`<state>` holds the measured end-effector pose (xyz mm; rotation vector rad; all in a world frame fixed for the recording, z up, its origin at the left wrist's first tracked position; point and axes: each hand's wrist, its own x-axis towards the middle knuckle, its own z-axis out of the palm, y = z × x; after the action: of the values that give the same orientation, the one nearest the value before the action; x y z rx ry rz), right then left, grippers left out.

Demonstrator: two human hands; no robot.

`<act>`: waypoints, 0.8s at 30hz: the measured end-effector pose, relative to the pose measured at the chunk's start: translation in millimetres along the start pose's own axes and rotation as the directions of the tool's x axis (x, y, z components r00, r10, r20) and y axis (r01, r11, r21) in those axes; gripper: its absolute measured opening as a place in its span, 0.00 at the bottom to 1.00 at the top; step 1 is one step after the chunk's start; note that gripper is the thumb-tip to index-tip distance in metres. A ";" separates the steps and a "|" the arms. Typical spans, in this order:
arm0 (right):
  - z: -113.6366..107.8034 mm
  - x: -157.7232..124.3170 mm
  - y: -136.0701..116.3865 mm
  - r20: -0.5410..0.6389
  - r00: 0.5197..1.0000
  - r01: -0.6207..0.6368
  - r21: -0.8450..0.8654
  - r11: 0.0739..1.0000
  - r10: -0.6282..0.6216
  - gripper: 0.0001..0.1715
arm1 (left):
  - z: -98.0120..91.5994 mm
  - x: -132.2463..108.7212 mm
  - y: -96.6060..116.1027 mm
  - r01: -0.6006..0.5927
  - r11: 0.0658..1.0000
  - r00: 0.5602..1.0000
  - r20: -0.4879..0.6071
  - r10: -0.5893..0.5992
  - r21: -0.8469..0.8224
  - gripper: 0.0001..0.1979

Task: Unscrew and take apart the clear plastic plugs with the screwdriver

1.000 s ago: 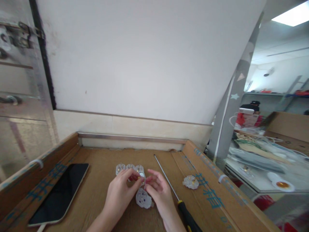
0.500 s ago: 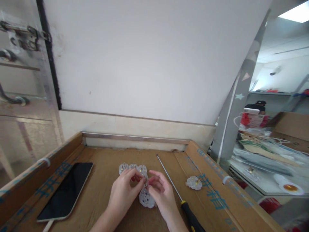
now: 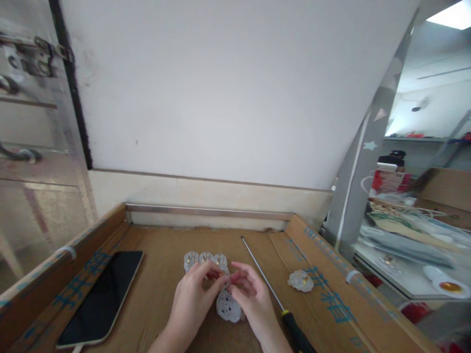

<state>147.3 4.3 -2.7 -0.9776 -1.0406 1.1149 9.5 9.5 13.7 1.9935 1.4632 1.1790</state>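
A: State of hands?

B: Left hand (image 3: 193, 294) and right hand (image 3: 255, 296) nearly meet, thumbs and fingertips pinching a small part (image 3: 227, 281). Mostly covered; shape cannot be told.

A: Its position?

B: Over the cardboard (image 3: 158, 289), just beyond a holed clear piece (image 3: 228, 308). Three clear shells (image 3: 205, 258) in a row, beyond left hand. Screwdriver (image 3: 293, 327) right of right hand; phone (image 3: 103, 296) far left.

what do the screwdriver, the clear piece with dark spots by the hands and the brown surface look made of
Screwdriver: shiny grey shaft, likely steel; dull black handle, probably plastic or rubber. Clear piece: cloudy-translucent, faint glints, likely plastic. Brown surface: matte, creased, blue-printed, apparently cardboard.
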 end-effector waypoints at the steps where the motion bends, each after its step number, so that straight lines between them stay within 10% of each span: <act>1: -0.4 0.3 -0.3 0.009 1.000 -0.004 0.009 1.000 0.004 0.20 | -0.2 -0.1 0.3 -0.019 1.000 1.000 -0.002 0.019 -0.005 0.03; 24: 3.9 -2.7 -2.4 -0.046 0.998 -0.035 0.054 0.998 0.038 0.21 | 2.2 -2.6 -5.3 -0.094 0.994 0.993 -0.072 0.090 -0.053 0.10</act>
<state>143.7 1.6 0.2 -0.9788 -0.9537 1.1389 8.0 9.5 7.6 2.0191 1.3680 1.3257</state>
